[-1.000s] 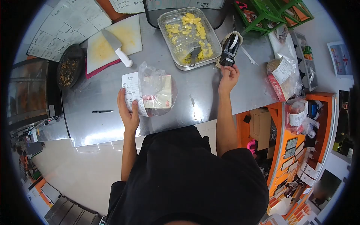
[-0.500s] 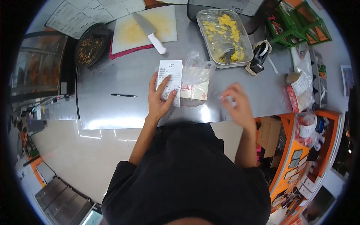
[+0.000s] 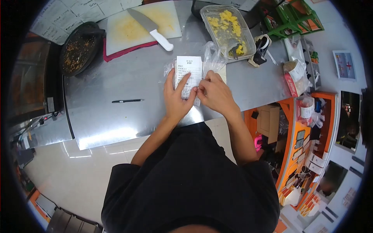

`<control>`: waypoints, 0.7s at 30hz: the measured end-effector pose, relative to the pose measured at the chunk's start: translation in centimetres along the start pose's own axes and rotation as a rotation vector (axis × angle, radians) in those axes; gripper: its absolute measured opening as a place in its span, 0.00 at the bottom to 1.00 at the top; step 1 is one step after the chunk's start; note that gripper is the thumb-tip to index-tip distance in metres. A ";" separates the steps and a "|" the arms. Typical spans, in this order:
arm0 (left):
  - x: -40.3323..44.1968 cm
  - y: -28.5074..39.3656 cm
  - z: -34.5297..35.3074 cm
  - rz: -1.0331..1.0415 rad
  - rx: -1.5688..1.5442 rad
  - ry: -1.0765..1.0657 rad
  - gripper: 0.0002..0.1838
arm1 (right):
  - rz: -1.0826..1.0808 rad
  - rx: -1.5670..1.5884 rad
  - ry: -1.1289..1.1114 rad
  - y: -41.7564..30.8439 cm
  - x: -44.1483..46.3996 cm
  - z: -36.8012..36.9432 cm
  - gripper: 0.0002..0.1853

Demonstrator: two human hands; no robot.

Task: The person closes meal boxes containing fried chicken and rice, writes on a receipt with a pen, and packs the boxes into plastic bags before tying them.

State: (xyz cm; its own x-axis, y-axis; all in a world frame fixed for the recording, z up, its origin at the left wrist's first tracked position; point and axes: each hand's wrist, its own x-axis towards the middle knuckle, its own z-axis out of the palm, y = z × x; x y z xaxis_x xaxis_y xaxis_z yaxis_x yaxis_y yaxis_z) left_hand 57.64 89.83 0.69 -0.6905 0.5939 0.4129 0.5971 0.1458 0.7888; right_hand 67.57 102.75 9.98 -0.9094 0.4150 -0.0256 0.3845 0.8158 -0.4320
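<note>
A printed white receipt (image 3: 189, 66) lies on a box (image 3: 222, 72) in a clear plastic bag (image 3: 213, 57), whose knotted top sticks up behind my right hand. My left hand (image 3: 177, 101) rests on the receipt with its fingers spread, pressing it down. At the receipt's right edge is my right hand (image 3: 217, 95), its thumb and fingers pinched together close to my left thumb. Whatever sits between those right fingertips is too small to make out. Most of the box is hidden under the receipt and my hands.
A black pen (image 3: 128, 101) lies to the left. Behind are a knife (image 3: 149, 27) on a cutting board (image 3: 116, 29), a dark pan (image 3: 79, 50) and a plastic tray (image 3: 250, 40) of yellow pieces. A black tape dispenser (image 3: 259, 53) and another bagged package (image 3: 293, 79) stand right.
My right hand has moved left from beside the bag onto the receipt's right edge. My left hand stays on the receipt. The whole view has turned slightly.
</note>
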 end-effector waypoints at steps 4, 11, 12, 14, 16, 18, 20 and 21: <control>0.0 0.2 0.2 -0.021 -0.069 0.006 0.27 | 0.106 -0.010 -0.027 1.1 -0.3 -0.9 0.09; -0.6 -1.3 -0.1 -0.108 -0.408 -0.010 0.39 | 0.565 0.309 0.259 9.7 -5.2 -1.1 0.19; -0.7 -1.9 0.0 -0.184 -0.624 0.028 0.43 | 0.545 0.636 0.462 11.7 -5.7 1.2 0.23; -0.9 -3.8 -0.4 -0.179 -0.551 -0.031 0.42 | 0.614 1.174 0.391 13.4 -6.1 6.4 0.35; -0.9 -6.0 0.6 -0.635 -0.894 -0.179 0.36 | 0.583 1.316 0.212 9.0 -5.1 7.8 0.44; -1.8 -4.4 0.6 -0.651 -0.805 -0.170 0.32 | 0.420 1.808 0.420 8.9 -4.6 14.8 0.40; -3.9 -6.8 0.9 -0.738 -0.960 -0.179 0.25 | 0.401 1.707 0.451 8.8 -6.5 15.3 0.36; -4.8 -6.4 1.4 -0.688 -0.925 -0.220 0.25 | 0.394 1.692 0.489 9.8 -7.5 15.6 0.30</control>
State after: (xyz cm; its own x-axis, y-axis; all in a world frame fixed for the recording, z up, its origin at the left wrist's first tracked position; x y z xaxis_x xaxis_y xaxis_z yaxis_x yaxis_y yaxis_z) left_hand 57.66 87.16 -6.96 -0.6123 0.7514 -0.2459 -0.4613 -0.0870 0.8830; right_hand 75.70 101.38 -8.14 -0.5701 0.7861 -0.2386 -0.3020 -0.4706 -0.8291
